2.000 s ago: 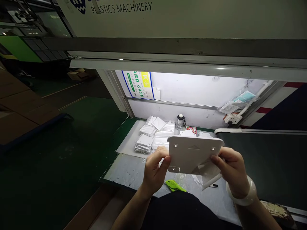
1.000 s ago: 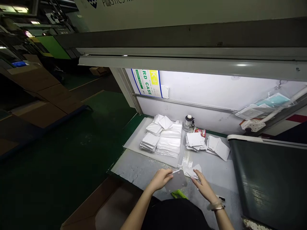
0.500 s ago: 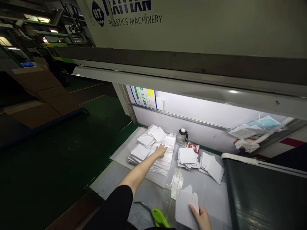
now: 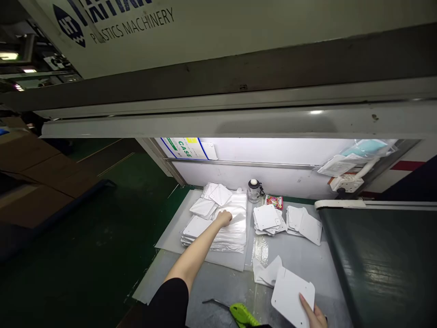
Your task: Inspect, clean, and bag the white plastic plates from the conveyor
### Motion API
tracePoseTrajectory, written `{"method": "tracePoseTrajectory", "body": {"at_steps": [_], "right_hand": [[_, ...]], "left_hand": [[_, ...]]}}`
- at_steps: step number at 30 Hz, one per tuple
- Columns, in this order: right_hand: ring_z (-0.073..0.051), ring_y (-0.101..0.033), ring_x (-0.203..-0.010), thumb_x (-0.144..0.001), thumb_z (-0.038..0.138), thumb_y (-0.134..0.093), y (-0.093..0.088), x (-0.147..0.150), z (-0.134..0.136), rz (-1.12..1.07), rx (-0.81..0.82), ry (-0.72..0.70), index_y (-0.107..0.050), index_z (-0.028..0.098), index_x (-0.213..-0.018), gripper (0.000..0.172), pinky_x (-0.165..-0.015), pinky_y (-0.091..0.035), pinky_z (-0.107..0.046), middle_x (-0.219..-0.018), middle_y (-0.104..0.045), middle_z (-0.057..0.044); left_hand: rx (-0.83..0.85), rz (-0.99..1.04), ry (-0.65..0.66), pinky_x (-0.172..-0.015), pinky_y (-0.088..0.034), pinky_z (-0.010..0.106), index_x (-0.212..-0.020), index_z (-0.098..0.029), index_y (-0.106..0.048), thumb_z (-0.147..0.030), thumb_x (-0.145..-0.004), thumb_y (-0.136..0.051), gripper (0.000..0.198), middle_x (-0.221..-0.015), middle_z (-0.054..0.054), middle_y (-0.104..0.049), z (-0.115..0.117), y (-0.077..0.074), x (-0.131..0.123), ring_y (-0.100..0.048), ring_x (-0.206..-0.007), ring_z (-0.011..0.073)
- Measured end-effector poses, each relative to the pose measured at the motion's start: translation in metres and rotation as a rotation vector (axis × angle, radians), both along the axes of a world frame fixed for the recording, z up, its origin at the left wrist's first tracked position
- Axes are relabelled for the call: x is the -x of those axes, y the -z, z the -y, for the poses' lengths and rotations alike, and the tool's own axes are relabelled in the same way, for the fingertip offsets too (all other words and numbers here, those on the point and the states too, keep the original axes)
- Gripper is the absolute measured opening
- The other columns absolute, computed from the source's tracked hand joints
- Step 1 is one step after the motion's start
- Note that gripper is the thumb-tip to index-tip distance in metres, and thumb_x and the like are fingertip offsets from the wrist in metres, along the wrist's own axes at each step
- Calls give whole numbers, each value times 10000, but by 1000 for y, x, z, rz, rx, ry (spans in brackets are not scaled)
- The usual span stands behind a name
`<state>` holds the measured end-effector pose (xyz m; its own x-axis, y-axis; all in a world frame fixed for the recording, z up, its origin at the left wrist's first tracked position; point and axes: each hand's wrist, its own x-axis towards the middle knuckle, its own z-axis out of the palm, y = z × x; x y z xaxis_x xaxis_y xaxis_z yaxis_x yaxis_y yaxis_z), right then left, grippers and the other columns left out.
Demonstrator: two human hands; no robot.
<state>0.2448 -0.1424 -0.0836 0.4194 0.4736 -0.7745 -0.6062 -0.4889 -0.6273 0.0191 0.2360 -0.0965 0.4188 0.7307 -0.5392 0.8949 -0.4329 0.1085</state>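
My left hand (image 4: 224, 218) reaches out to a stack of clear plastic bags (image 4: 235, 234). Its fingers are closed on the top bag, whose film is creased beside them. At the lower right, my right hand (image 4: 314, 316) grips a square white plastic plate (image 4: 292, 294) with rounded corners and small holes, thumb on its face. White pieces (image 4: 269, 272) lie just behind that plate. More white plates (image 4: 196, 226) rest on and beside the bags. Two further piles of plates, one in the middle (image 4: 267, 217) and one to its right (image 4: 305, 224), are on the table.
A green air blow gun (image 4: 243, 314) lies at the near edge. At the back stand a clear jar (image 4: 254, 191) and a red packet (image 4: 274, 202). A dark conveyor belt (image 4: 382, 255) borders the right side. The machine's overhanging edge (image 4: 218, 123) crosses above; cardboard boxes (image 4: 30, 168) are left.
My left hand's fingers, spread on the bags before, have closed on the top one. The plate in my right hand has shifted right and tilted. The whole view has turned rightward.
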Motion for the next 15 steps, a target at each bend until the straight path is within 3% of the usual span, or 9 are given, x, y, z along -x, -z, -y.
{"method": "tracePoseTrajectory", "body": {"at_steps": [3,11,15], "right_hand": [[-376,-682,-919,-377,532,-837,1,5,-8,-63,-68,77,-654,167,-838,617,-762,-587,-406,-709,-739,-75],[-355,-681,-938,-465,521,-831,-5,24,-18,-95,-169,100,-659,115,-1029,716,-768,-584,-389,-839,-750,-109],[-360,-674,-955,-476,516,-837,0,27,-10,-153,-132,115,-572,90,-1226,902,-768,-584,-405,-901,-747,-125]], "left_hand": [[3,57,-55,-865,-512,430,-1169,-150,-553,-338,-892,-558,335,-1177,90,-579,-2,4,7,-588,-1023,211],[-30,376,-288,-811,-533,392,-1126,-135,-573,-359,-896,-550,322,-1105,69,-606,-4,23,14,-610,-952,202],[-56,491,-331,-798,-538,383,-1130,-136,-569,-356,-899,-546,320,-1097,70,-608,4,31,14,-613,-937,194]]}}
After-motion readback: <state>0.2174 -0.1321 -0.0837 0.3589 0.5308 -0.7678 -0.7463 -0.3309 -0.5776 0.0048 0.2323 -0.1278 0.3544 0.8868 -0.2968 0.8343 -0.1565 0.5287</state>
